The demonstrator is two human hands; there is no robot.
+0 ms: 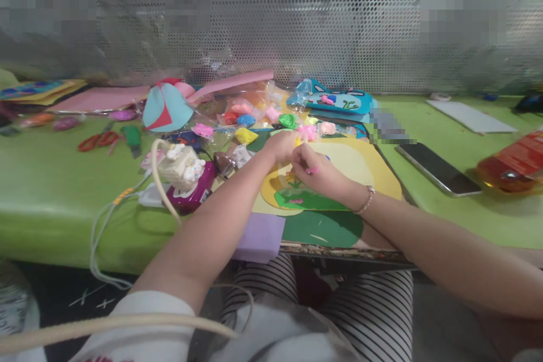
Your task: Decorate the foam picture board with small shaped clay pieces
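Observation:
Both my hands are close together over the upper left part of a yellow card picture [384,172]. My left hand [285,146] is bent at the wrist with its fingers drawn together, their tips mostly hidden. My right hand [313,168] is curled closed beside it, with a small pink piece [313,170] against its fingers. A small yellow bit [297,141] shows between the hands; which one holds it is unclear. Below them, the card carries a green ground shape [311,202] with a pink bit on it. Just beyond lie bagged lumps of modelling clay, including a green one [288,120] and a yellow one [245,136].
Left of my arm stand a purple device [193,189] and a looping cable [158,172]. Orange-handled scissors [98,141] lie farther left. A phone [439,168] and a red-labelled bottle [515,161] are at right. Purple paper [261,236] overhangs the table's front edge. Perforated metal [271,17] closes the back.

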